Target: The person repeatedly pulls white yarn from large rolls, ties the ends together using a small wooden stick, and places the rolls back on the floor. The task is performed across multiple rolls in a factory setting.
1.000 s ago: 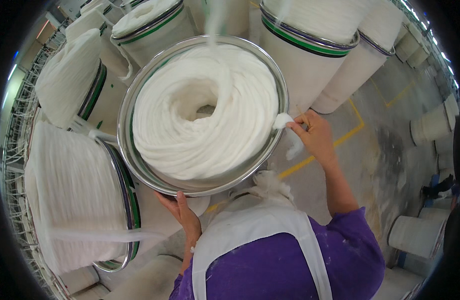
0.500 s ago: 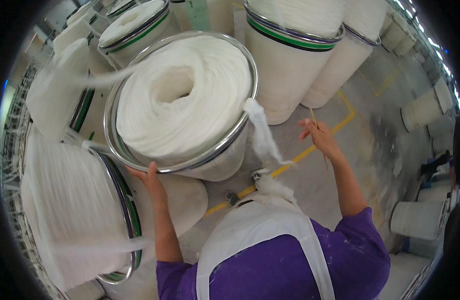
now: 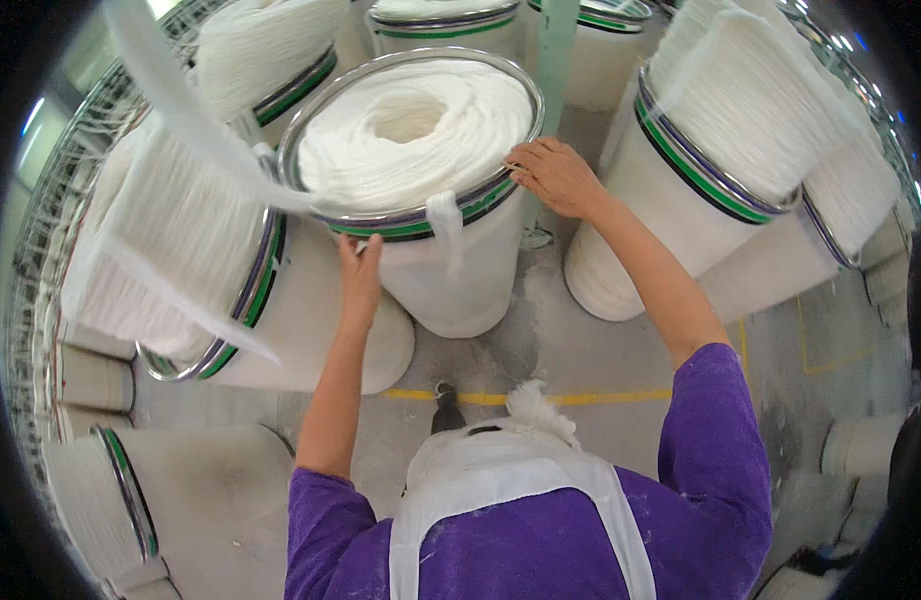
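A tall white can [image 3: 451, 280] with a metal rim and green band stands before me, filled with a thick coil of white fibre sliver [image 3: 331, 150] that has a hole in its middle. My left hand [image 3: 359, 285] is at the can's near side under the rim, thumb and finger apart and touching the wall. On the rim's right side rests my right hand [image 3: 559, 178], fingers closed on a thin brown stick [image 3: 515, 167], of which only a bit shows. A loose sliver end [image 3: 445, 225] hangs over the near rim. Another sliver strand [image 3: 196, 135] runs from the upper left to the rim.
A full can [image 3: 311, 330] leans close on the left, another can [image 3: 671, 230] stands on the right, and more stand behind. A can [image 3: 201, 480] is at the lower left. A yellow line [image 3: 621, 398] crosses the floor near my foot [image 3: 444, 390].
My right hand has moved from the air on the right to the can's rim. My left hand has shifted along beneath the rim. The view has turned right, and the can appears more upright.
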`<state>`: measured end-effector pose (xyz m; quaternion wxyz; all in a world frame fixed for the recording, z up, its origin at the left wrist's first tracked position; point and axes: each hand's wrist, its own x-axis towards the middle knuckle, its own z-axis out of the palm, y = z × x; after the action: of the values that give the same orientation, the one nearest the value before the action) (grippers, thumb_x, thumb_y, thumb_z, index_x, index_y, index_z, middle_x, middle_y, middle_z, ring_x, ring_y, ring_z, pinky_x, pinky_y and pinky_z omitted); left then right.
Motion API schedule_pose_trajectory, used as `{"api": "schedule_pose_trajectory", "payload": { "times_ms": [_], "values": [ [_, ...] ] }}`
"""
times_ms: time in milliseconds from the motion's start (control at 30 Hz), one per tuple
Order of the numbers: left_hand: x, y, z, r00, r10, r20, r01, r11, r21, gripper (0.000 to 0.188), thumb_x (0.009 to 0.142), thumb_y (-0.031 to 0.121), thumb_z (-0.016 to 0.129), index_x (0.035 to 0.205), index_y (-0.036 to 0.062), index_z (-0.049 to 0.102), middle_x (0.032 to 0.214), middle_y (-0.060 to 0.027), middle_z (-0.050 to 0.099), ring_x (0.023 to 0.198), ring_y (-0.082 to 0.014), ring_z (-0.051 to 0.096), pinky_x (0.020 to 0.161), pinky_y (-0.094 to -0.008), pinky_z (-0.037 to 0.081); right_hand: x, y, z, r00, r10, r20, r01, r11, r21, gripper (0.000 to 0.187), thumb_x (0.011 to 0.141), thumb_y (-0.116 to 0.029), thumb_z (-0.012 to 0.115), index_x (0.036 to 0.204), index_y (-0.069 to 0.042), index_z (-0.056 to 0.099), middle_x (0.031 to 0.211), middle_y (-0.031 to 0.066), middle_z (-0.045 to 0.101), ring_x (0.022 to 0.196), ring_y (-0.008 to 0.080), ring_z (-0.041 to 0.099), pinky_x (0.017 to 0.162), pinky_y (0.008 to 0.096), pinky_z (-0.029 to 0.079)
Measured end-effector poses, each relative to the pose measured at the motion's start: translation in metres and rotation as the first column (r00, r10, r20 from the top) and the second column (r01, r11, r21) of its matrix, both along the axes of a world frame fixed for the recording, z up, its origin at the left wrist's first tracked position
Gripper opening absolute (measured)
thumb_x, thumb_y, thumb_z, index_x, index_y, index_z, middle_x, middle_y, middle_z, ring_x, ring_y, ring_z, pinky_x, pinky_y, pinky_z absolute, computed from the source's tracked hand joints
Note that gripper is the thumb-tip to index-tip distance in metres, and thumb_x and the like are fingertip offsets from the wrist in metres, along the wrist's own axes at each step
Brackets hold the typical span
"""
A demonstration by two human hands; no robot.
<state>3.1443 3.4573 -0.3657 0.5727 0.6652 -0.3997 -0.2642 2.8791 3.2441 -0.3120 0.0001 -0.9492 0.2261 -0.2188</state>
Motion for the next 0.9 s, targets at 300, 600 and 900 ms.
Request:
{"api": "schedule_pose_trajectory", "payload": {
  "times_ms": [300, 600, 900],
  "values": [
    [-0.014, -0.014, 0.024, 0.996, 0.092, -0.010, -0.091, 0.995, 0.043, 0.080, 0.092, 0.035, 0.056, 0.144, -0.0068, 0.011, 0.148, -0.0262, 0.024, 0.130, -0.0314, 0.038, 0.106, -0.0362, 0.030, 0.035, -0.009, 0.011, 0.977, 0.009, -0.213, 0.010, 0.996, 0.085, 0.033, 0.097, -0.030, 0.043, 0.104, -0.004, 0.062, 0.101, 0.0125, 0.057, 0.100, 0.0289, 0.054, 0.089, 0.0383, 0.043],
    [0.011, -0.038, 0.009, 0.979, 0.200, 0.047, -0.205, 0.965, 0.166, 0.093, 0.087, 0.041, 0.056, 0.143, -0.0130, 0.005, 0.150, -0.0290, 0.016, 0.140, -0.0365, 0.018, 0.113, -0.0351, 0.017, 0.042, 0.007, -0.008, 0.995, 0.023, 0.093, -0.027, 0.999, 0.043, 0.030, 0.095, -0.029, 0.047, 0.089, -0.003, 0.061, 0.090, 0.0130, 0.057, 0.093, 0.0298, 0.053, 0.084, 0.0403, 0.043],
    [0.052, 0.007, -0.017, 0.963, 0.264, 0.043, -0.267, 0.958, 0.100, 0.085, 0.085, 0.031, 0.050, 0.145, -0.0094, 0.005, 0.149, -0.0281, 0.020, 0.138, -0.0377, 0.024, 0.112, -0.0364, 0.020, 0.058, 0.121, -0.012, 0.978, -0.005, 0.208, -0.018, 0.994, 0.108, 0.020, 0.089, -0.020, 0.053, 0.078, -0.006, 0.062, 0.078, 0.0105, 0.058, 0.078, 0.0289, 0.051, 0.075, 0.0402, 0.042]
  ]
}}
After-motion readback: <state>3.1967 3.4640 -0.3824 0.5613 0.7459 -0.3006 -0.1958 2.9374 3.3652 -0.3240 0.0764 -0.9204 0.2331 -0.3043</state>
